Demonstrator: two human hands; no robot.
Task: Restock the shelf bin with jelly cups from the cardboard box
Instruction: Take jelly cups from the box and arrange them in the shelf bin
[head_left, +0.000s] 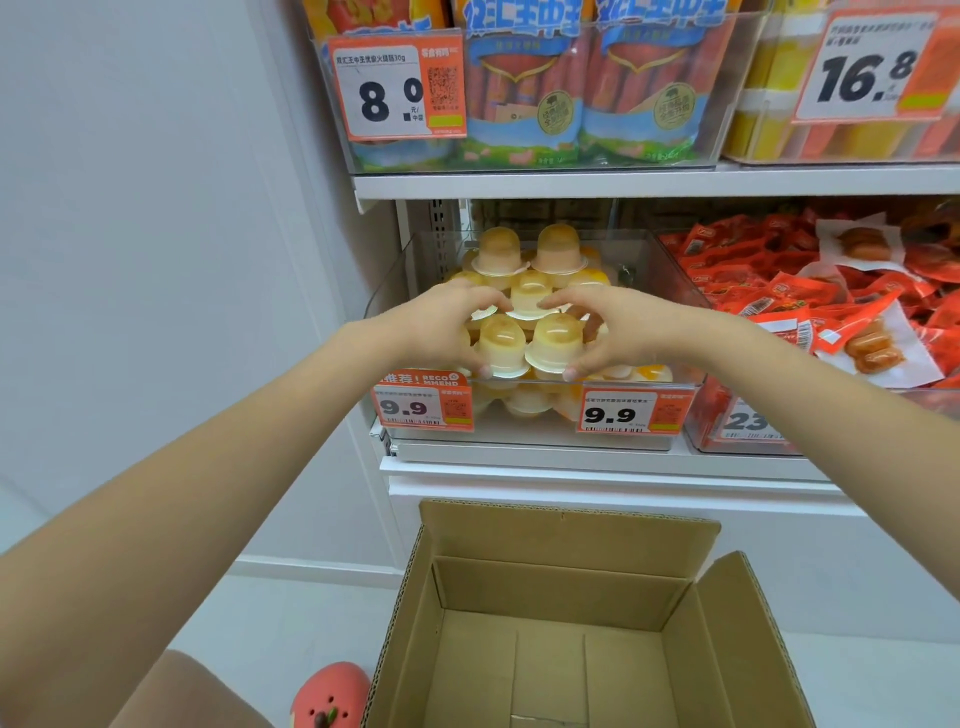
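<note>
A clear shelf bin (405, 270) holds a heap of upside-down yellow jelly cups (558, 249). At the front of the heap my left hand (441, 322) and my right hand (623, 325) together clasp a small cluster of jelly cups (530, 343), fingers curled round them from both sides, thumbs under the rims. The cluster sits just above the bin's front edge. Below, the cardboard box (566, 587) stands open on the floor, and its visible bottom shows no cups.
Price tags reading 9.9 (615, 413) hang on the bin's front. A bin of red snack packets (831, 291) stands to the right. The shelf above carries sausage packs (587, 83). A white wall is on the left; a pink shoe (330, 696) shows beside the box.
</note>
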